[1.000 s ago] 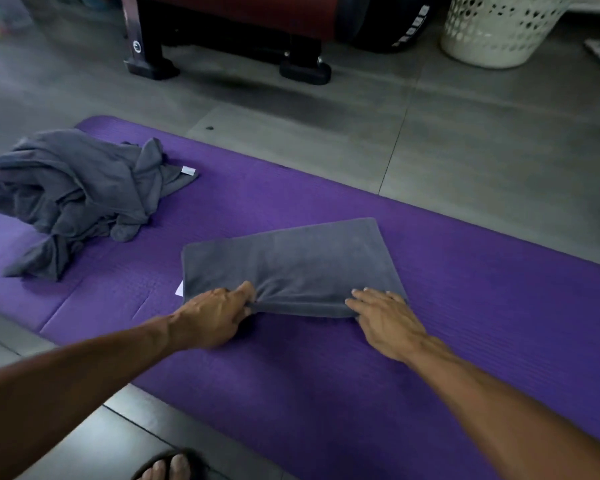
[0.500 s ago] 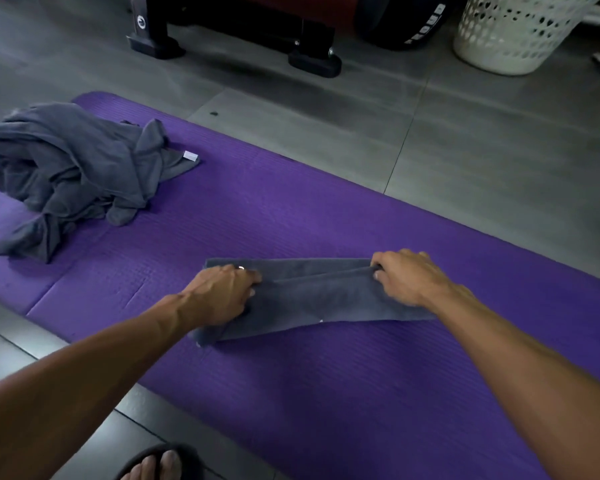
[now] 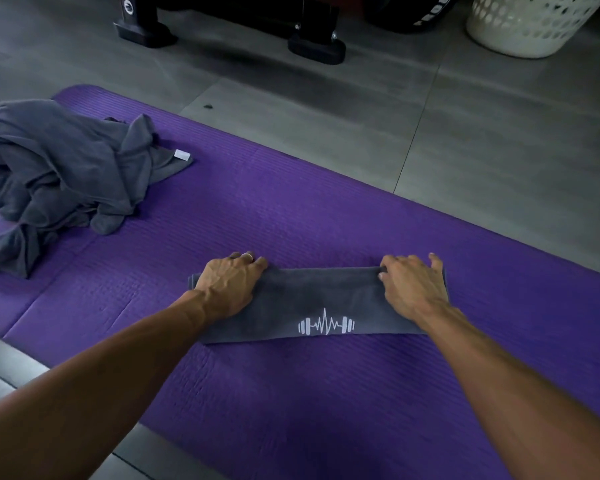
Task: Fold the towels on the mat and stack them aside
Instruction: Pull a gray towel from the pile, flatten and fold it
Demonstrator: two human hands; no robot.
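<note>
Folded grey towel (image 3: 312, 299) — a narrow band bearing a white dumbbell-and-pulse logo (image 3: 326, 326) — is shown lying flat on the purple mat (image 3: 326, 220). Its far edge is gripped at the left end by the left hand (image 3: 231, 285), fingers curled over it, and pinched near the right end by the right hand (image 3: 413, 285). A heap of unfolded grey towels (image 3: 56, 178) is seen well apart, at the mat's left end. Beyond, on the grey floor (image 3: 499, 133), a white perforated basket (image 3: 530, 26) is visible.

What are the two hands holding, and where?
Both hold the folded grey cloth towel on the purple mat. The left hand has its grip at the far left corner, the right hand at the far right corner.
</note>
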